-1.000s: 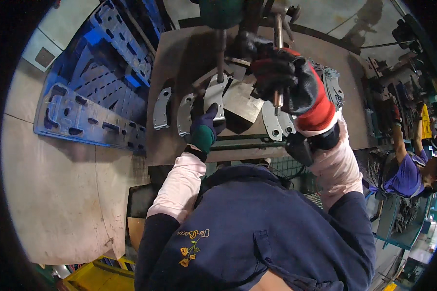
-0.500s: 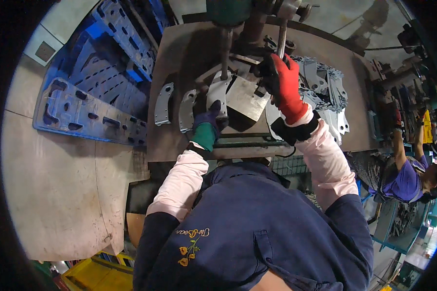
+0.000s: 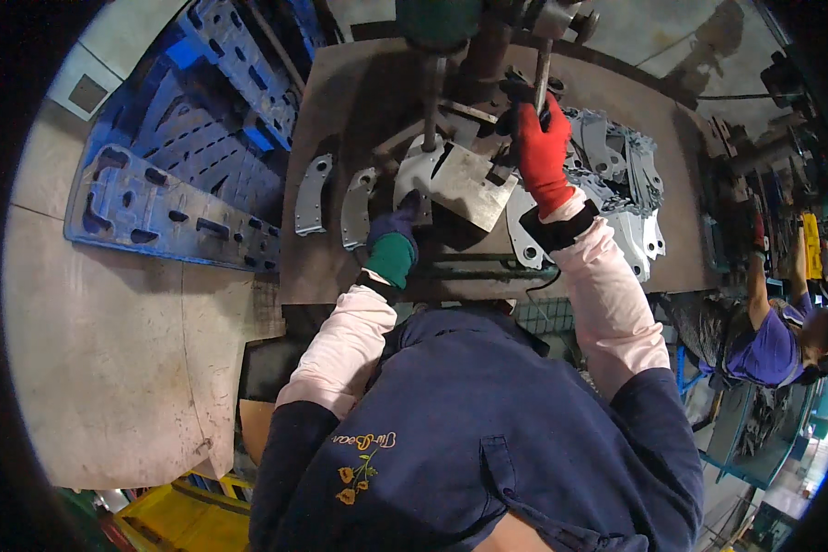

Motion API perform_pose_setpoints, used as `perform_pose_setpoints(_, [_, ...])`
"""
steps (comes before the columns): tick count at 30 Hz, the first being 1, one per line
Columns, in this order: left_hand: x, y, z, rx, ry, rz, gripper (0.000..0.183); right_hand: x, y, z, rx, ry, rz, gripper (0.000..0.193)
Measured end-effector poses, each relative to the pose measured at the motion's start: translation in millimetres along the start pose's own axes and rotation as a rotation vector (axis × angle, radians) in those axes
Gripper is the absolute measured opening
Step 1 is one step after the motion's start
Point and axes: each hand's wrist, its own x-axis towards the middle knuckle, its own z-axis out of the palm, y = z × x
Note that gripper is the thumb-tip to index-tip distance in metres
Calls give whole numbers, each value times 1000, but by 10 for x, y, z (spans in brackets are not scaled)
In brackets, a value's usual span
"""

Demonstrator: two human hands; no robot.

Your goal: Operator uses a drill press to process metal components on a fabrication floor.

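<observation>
My left hand (image 3: 396, 241), in a green and dark glove, is closed on the near end of a curved grey metal plate (image 3: 414, 173). That plate lies beneath the upright spindle (image 3: 434, 106) of a drill press, whose lower end meets it. Beside the plate is a flat metal block (image 3: 474, 191). My right hand (image 3: 545, 155), in a red glove with dark fingers, is wrapped round the machine's lever (image 3: 544, 69); its fingertips are partly hidden. To the left of my left hand, two more curved plates, one (image 3: 314, 195) and another (image 3: 356, 212), lie on the worktable (image 3: 327, 276).
A pile of similar metal plates (image 3: 616, 166) covers the table's right side. Blue plastic pallets (image 3: 179, 207) stand at the left. The green machine head (image 3: 437, 20) hangs over the far side. Another person (image 3: 768, 340) works at the right. A yellow bin (image 3: 184, 520) stands lower left.
My right hand has shifted slightly away from me along the lever, and the lever has swung a little right. My left hand stays on the plate.
</observation>
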Motion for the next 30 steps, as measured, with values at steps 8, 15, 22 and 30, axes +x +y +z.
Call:
perform_pose_setpoints(8, [-386,350,67,-85,-86,-83,59,199,275,-87,-332,71,-244,25])
perform_pose_setpoints(15, [-305,254,126,-374,4,-140,53,266,342,-134,-380,52,-282,26])
perform_pose_setpoints(22, [-272,220,58,-399,-150,-140,47,304,360,-141,-413,56,-362,27])
perform_pose_setpoints(30, [-362,302,114,-375,-56,-91,44,357,361,-174,-478,51,-410,30])
